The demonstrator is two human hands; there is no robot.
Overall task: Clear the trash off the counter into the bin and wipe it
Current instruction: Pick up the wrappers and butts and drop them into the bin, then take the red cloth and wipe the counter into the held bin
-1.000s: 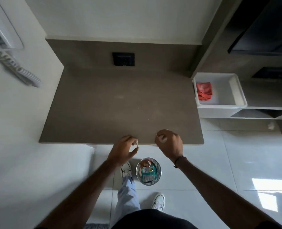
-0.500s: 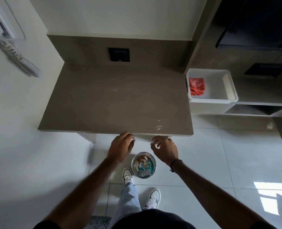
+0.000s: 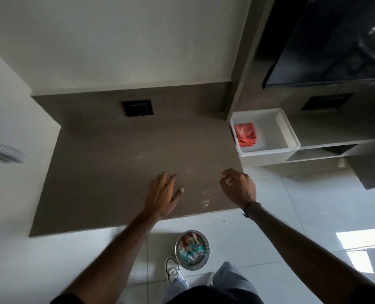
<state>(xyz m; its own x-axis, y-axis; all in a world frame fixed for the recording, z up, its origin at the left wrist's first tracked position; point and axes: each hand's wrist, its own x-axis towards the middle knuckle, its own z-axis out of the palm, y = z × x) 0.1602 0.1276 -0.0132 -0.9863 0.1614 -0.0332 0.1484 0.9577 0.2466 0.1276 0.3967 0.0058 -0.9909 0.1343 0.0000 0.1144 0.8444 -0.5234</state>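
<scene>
The brown counter (image 3: 107,172) has no large items on it, only pale smears and small crumbs (image 3: 206,197) near its front right corner. My left hand (image 3: 163,195) hovers flat over the counter's front middle, fingers spread and holding nothing. My right hand (image 3: 238,186) sits over the counter's right front corner with its fingers curled in; whether it holds anything is hidden. On the floor below stands a small round metal bin (image 3: 192,250) with crumpled wrappers inside. A red cloth (image 3: 245,134) lies in a white tub (image 3: 289,130) to the right of the counter.
A black socket plate (image 3: 137,108) is set in the backsplash. A coiled phone cord (image 3: 4,150) hangs on the left wall. A dark screen (image 3: 327,44) is mounted at the upper right above a low shelf (image 3: 335,150). My shoes stand beside the bin on the white tiled floor.
Both hands have moved up from below the counter's front edge, near the bin, to above the counter. The left hand has opened flat. The view has tilted and shifted.
</scene>
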